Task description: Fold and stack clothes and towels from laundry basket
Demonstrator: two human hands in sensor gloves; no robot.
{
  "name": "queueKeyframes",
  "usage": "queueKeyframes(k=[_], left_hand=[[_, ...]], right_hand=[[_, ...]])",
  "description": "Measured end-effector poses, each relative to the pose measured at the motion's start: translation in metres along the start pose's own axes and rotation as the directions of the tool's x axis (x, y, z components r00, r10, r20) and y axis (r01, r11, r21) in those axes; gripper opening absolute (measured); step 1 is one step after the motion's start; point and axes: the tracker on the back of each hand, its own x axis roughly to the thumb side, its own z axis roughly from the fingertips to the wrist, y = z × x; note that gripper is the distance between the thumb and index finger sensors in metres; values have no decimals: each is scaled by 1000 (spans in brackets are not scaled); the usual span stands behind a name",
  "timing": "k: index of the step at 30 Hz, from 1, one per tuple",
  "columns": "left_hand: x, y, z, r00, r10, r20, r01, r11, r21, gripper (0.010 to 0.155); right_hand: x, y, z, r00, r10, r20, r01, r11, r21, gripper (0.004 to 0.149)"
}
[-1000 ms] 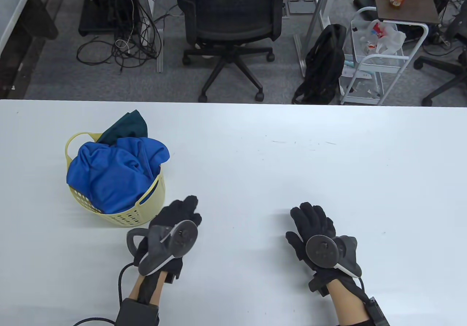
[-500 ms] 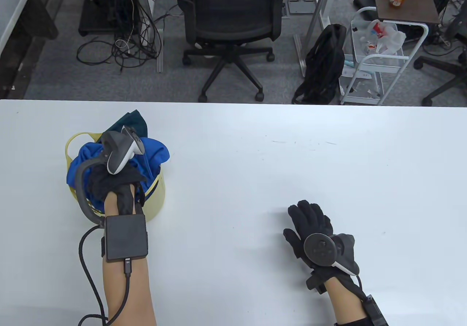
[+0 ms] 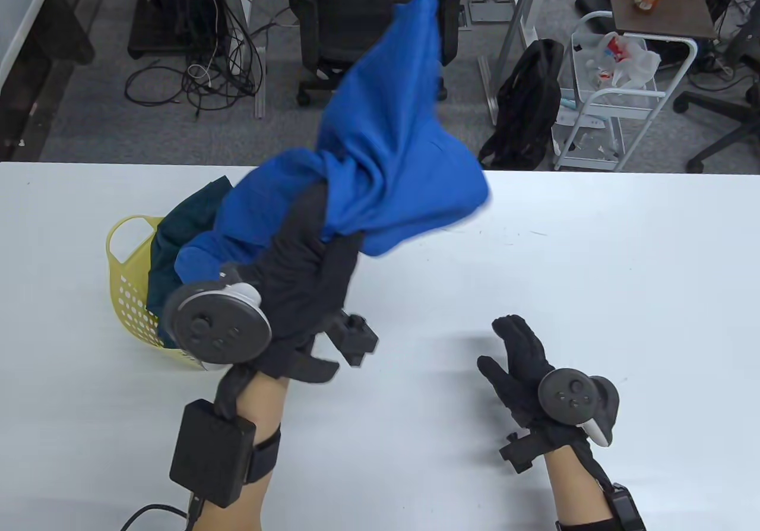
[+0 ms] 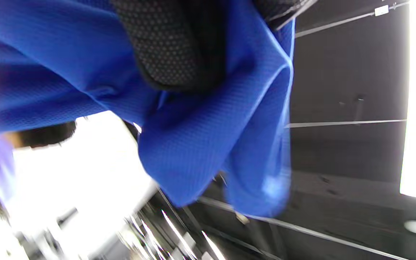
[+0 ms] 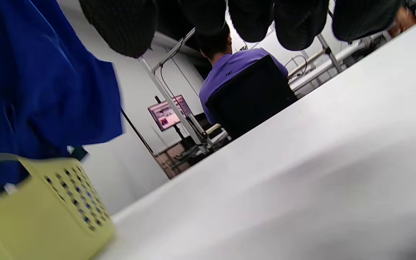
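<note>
An office is shown: a rolling desk chair point(image 3: 374, 50), tangled cables point(image 3: 208, 68), a computer screen point(image 5: 166, 113), and a long white table point(image 3: 594, 269) are seen.

Between our left hand point(image 3: 309, 258) and right hand point(image 3: 522, 364) the white table point(image 3: 594, 269) lies bare, as it does beyond our right hand. The blue cloth point(image 3: 386, 157) hangs above the left hand; the yellow basket point(image 3: 127, 293) blocks its left.
</note>
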Motion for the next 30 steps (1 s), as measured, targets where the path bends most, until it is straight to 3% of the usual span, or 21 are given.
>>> queueKeyframes(k=[2, 4, 6, 8, 10, 13, 14, 15, 17, 19, 20, 23, 28, 30], left_hand=[[-7, -34, 21, 994, 101, -44, -108, 978, -178, 49], [-20, -62, 44, 987, 40, -154, -87, 946, -311, 49], [-35, -78, 59, 981, -96, -170, 21, 916, -400, 49], [-46, -76, 64, 933, -304, -191, 207, 890, -407, 49], [-53, -61, 60, 816, -547, -186, 450, 803, -391, 49], [-62, -29, 47, 442, -868, -225, 712, 493, -500, 48], [-68, -21, 44, 365, -898, -247, 712, 440, -547, 48], [-77, -13, 41, 280, -913, -297, 661, 408, -630, 47], [-101, -1, 40, 192, -903, -384, 466, 428, -774, 48], [-123, 4, 42, 123, -901, -417, 320, 434, -842, 48], [-133, 4, 43, 74, -918, -391, 288, 395, -873, 49], [-142, 2, 44, 10, -933, -360, 380, 336, -862, 49], [-139, 0, 41, -5, -950, -312, 495, 268, -826, 47], [-132, 3, 38, 13, -948, -317, 549, 272, -790, 46]], right_hand=[[3, -1, -1, 981, -193, 16, 192, 980, 56, 93], [8, 4, -3, 923, -382, 49, 367, 911, 190, 106], [16, 11, -5, 850, -524, 57, 489, 824, 287, 109], [21, 15, -4, 870, -493, 26, 467, 839, 279, 105], [20, 16, -4, 936, -351, 12, 332, 896, 293, 102], [15, 18, -4, 974, -229, 5, 220, 943, 248, 99], [14, 18, -3, 971, -241, -1, 234, 943, 236, 98], [13, 18, -4, 966, -260, -8, 255, 939, 231, 98], [10, 18, -4, 957, -287, -25, 285, 931, 228, 95], [7, 18, -3, 961, -274, -33, 275, 937, 214, 94], [6, 18, -3, 964, -263, -38, 265, 942, 205, 93], [2, 17, -3, 966, -254, -50, 259, 948, 184, 92], [-5, 17, -3, 962, -263, -78, 273, 947, 167, 91], [-6, 16, -3, 963, -256, -83, 266, 949, 168, 91]])
